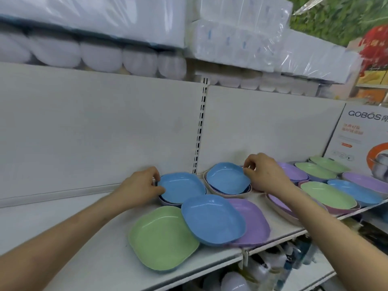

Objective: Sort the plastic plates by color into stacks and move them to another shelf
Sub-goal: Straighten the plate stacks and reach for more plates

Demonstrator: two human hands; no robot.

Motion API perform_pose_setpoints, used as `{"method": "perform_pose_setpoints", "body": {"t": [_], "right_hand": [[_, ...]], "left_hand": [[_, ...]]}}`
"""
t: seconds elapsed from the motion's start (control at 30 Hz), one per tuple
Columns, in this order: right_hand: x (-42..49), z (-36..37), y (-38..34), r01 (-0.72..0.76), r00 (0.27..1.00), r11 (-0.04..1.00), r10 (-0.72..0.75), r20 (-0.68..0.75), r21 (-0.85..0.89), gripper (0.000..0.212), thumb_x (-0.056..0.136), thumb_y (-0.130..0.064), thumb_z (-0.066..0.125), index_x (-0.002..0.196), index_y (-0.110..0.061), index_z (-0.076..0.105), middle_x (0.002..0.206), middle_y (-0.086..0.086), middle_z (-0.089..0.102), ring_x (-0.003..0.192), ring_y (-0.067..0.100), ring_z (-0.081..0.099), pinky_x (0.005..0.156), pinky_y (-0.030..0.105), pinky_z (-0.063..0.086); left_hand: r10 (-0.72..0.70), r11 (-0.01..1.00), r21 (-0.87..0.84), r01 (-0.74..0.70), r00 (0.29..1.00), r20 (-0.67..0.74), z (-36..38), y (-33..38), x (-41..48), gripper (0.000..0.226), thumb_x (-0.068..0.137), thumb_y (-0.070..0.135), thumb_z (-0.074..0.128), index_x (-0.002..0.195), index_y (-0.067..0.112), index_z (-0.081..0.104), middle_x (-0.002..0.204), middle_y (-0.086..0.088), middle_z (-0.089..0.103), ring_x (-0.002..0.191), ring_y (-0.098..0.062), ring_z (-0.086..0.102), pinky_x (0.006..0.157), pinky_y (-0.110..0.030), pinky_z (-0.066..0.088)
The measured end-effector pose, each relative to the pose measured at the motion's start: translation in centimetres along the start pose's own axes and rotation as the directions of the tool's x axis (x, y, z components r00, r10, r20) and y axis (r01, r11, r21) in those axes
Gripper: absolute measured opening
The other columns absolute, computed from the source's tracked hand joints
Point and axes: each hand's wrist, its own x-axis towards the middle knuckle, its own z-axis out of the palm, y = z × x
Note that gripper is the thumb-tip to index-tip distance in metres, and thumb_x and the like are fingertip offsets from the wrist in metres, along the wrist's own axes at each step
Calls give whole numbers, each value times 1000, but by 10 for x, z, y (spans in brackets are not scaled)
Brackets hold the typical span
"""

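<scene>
Left hand [144,183] is pinching the left blue plate [181,186], right hand [264,173] the right blue plate [227,178], behind a front blue plate [212,219] overlapping green plate [161,238] and purple plate [255,221].

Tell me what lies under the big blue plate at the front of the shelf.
The blue plate rests on a purple plate at its right and overlaps the edge of a green plate at its left. Anything beneath its middle is covered.
</scene>
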Motion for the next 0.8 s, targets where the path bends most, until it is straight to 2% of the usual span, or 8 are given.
{"method": "perform_pose_setpoints", "body": {"t": [0.07,0.23,0.37,0.6,0.7,0.8], "right_hand": [[19,7,11,29,999,999,-28,39,-26,4,89,-23,60,88,-24,63,94,0,57,85,21,58,73,38,51],[46,24,27,88,989,996,-84,122,-26,10,85,-18,60,81,-25,55,90,-1,58,80,19,57,60,31,39],[57,31,30,119,983,993,-114,143,-26,11,83,-14,61,82,-22,54,88,-1,58,79,20,56,57,30,36],[61,38,38,141,970,990,-142,197,21,16,79,-12,64,84,-21,52,89,1,61,81,23,58,64,35,44],[56,40,42,122,975,989,-135,177,83,18,77,-8,65,85,-20,54,89,1,63,85,28,59,73,39,51],[55,38,44,151,976,984,-164,145,94,19,77,-4,61,84,-20,53,88,3,64,84,30,59,75,42,52]], "left_hand": [[-37,999,33,38,999,-26,2,4,-1,23,83,37,73,94,30,54,89,8,68,79,-14,66,65,-31,47],[-138,985,90,144,988,-73,7,14,-5,28,79,42,73,93,28,52,92,7,66,84,-16,65,78,-38,55],[-188,971,130,199,978,-88,11,21,-7,33,76,42,74,91,26,51,93,6,64,85,-18,63,78,-39,54],[-263,948,150,280,957,-123,19,34,-9,35,76,32,76,96,20,51,96,-1,63,88,-26,63,72,-36,50],[-272,945,148,292,952,-141,20,36,-9,32,79,23,74,101,17,51,100,-4,62,90,-28,62,66,-34,43],[-281,941,147,306,945,-166,19,38,-10,31,81,18,71,104,14,51,101,-6,61,91,-29,61,67,-35,43]]}}
